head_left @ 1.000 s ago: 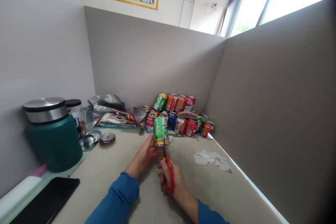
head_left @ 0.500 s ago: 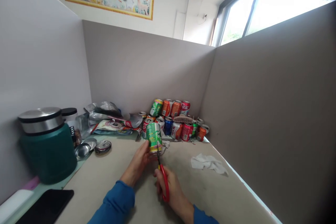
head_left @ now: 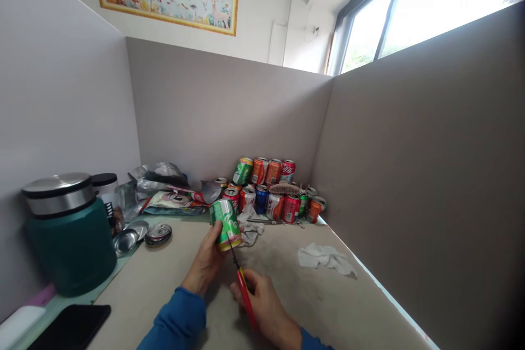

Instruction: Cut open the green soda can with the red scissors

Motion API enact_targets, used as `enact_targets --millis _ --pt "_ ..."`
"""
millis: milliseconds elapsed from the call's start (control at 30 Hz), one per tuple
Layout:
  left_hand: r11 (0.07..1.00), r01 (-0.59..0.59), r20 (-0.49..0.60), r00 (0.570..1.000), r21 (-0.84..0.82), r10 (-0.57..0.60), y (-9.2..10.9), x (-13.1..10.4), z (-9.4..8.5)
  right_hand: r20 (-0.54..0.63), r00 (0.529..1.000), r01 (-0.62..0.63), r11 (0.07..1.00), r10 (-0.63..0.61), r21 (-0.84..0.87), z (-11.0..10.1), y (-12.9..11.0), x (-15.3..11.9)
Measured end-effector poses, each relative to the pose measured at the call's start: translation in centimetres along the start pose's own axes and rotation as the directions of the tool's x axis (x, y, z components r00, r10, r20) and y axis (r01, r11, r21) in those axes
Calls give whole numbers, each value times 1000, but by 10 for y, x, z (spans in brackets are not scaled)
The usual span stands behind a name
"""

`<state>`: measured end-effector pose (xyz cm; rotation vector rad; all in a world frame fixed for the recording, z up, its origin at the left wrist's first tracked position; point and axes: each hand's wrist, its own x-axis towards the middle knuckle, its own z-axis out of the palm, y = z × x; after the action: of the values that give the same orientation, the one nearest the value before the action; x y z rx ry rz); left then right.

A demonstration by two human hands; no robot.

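My left hand [head_left: 208, 258] is wrapped round the left side of a green drink can [head_left: 225, 221], holding it tilted above the table. In my right hand [head_left: 264, 299] is a pair of scissors [head_left: 245, 296] with red handles, my fingers closed on them. The dark blades point up and left, and their tips lie against the lower part of the can near its yellow rim. Whether the blades have gone into the metal I cannot tell. Behind the can a crumpled white tissue [head_left: 250, 227] lies on the table.
Stacked drink cans [head_left: 275, 203] line the back partition. To their left are foil and plastic packets [head_left: 174, 203]. Can ends [head_left: 158, 234] lie at left, near a teal insulated jar [head_left: 70, 246] and a black phone [head_left: 70, 328]. Another white tissue [head_left: 326, 258] lies at right.
The can and my left hand have moved left and a little toward me, and the can leans more. The scissors have followed, now slanting further left. The view has shifted slightly.
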<state>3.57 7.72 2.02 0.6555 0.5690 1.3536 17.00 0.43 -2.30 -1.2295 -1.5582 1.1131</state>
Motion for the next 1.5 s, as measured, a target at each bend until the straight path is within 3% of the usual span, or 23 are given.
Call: enact_targets --millis 200,567,867,1067,1267,1500 --pt "1000 -2 -110 994 16 4 -2 6 0 176 984 -39 980 4 195 -7 2 0" --pt "997 41 -69 997 72 -36 -9 7 -1 353 936 -93 959 -7 266 -19 -10 -3" --pt "998 -25 -79 996 60 30 -8 1 8 322 947 -85 968 4 237 -17 -11 -6" --pt "988 -72 -65 995 136 82 -9 -2 12 264 964 -101 966 36 239 -16 -4 -3" --pt "986 0 -49 999 164 8 -14 -1 12 228 973 -79 964 20 253 -13 -1 -3" --pt "990 -45 -51 997 135 52 -11 -2 16 113 989 -114 981 97 156 -7 -17 -5"
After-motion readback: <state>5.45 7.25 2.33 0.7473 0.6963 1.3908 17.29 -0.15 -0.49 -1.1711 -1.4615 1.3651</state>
